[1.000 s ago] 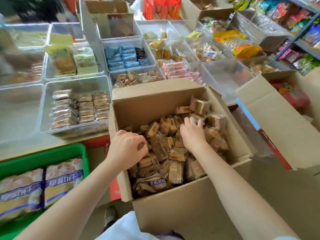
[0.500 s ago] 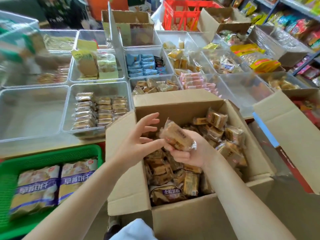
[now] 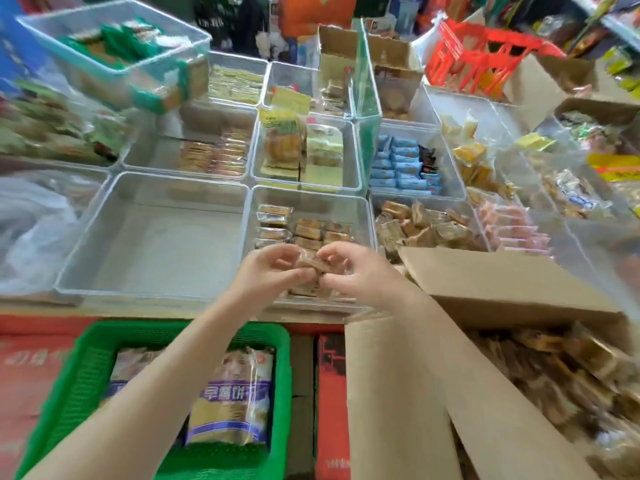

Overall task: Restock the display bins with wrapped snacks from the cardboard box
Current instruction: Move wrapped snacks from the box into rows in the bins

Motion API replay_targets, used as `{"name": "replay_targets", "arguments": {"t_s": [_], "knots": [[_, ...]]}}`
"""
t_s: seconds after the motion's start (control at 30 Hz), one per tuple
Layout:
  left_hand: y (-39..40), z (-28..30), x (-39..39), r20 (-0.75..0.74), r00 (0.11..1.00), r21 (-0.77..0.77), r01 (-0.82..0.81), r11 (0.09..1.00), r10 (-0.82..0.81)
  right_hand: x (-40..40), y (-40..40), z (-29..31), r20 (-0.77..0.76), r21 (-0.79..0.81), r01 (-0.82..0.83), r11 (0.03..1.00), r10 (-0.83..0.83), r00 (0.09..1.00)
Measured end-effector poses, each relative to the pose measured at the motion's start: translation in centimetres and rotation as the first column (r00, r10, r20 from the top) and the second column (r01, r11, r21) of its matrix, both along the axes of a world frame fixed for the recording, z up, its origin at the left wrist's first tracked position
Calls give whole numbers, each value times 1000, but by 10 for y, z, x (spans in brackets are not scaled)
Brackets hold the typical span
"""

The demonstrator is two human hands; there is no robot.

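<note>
Fingers (image 3: 277, 261) of both hands pinch wrapped snack (image 3: 311, 264) over bin (image 3: 311, 202).

Both hands, left (image 3: 273, 271) and right (image 3: 349, 275), pinch one wrapped snack (image 3: 313, 264) over a clear bin (image 3: 311, 199); cardboard box (image 3: 502, 289) beside.

A shop interior, seen from above a low counter (image 3: 180, 311) whose pale edge runs across the middle of the view. Below that edge the front is faced with red printed panels (image 3: 31, 368). A green plastic basket (image 3: 86, 368) sits against this front, holding large sealed bags with purple bands (image 3: 232, 400). At the far right, shelves (image 3: 620, 15) carry rows of bright packets, blurred. A red plastic crate (image 3: 485, 53) stands at the back beside open brown cartons (image 3: 550, 81). Behind the counter, at the top, are dark shapes and an orange surface (image 3: 311, 12), too blurred to identify. Light is even and soft, with no strong shadows.
</note>
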State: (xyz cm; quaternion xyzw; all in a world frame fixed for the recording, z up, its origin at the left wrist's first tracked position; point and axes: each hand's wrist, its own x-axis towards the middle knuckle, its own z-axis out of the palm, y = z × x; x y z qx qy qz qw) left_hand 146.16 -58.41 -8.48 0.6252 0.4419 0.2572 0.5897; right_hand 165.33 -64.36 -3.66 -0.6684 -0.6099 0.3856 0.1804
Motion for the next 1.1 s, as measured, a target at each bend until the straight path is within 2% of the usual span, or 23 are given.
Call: {"name": "replay_targets", "arguments": {"t_s": [0.1, 0.2, 0.27, 0.3, 0.37, 0.47, 0.6, 0.73, 0.8, 0.93, 1.1], "knots": [[51, -35, -5, -97, 992, 82, -67, 994, 75, -13, 65, -33, 113, -67, -12, 998, 20, 993], [102, -72, -5, -304, 936, 313, -76, 947, 175, -8, 125, -71, 290, 28, 102, 994, -106, 951], [133, -93, 1, -451, 877, 424, 47, 904, 166, -2, 158, -92, 406, 130, 176, 976, -215, 888], [147, -102, 7, -545, 828, 454, 161, 877, 130, 1, 171, -100, 434, 158, 203, 966, -253, 865], [169, -118, 20, -716, 694, 444, 381, 811, 66, 5, 192, -114, 466, 172, 229, 958, -285, 838], [194, -135, 35, -839, 544, 371, 544, 753, 21, 7, 211, -131, 483, 184, 235, 954, -296, 824], [208, -146, 41, -890, 451, 359, 612, 704, 62, 7, 218, -149, 413, 260, 234, 937, -327, 850], [217, -143, 44, -927, 371, 296, 649, 701, 48, 6, 217, -159, 361, 280, 249, 927, -342, 867], [217, -143, 44, -928, 369, 294, 661, 690, 42, 4, 217, -163, 357, 293, 258, 921, -356, 864], [200, -147, 34, -884, 464, 368, 631, 683, 47, -5, 221, -167, 342, 299, 241, 923, -339, 876], [174, -150, 15, -842, 534, 427, 572, 700, 78, -27, 234, -177, 310, 212, 154, 965, -216, 926]]}}
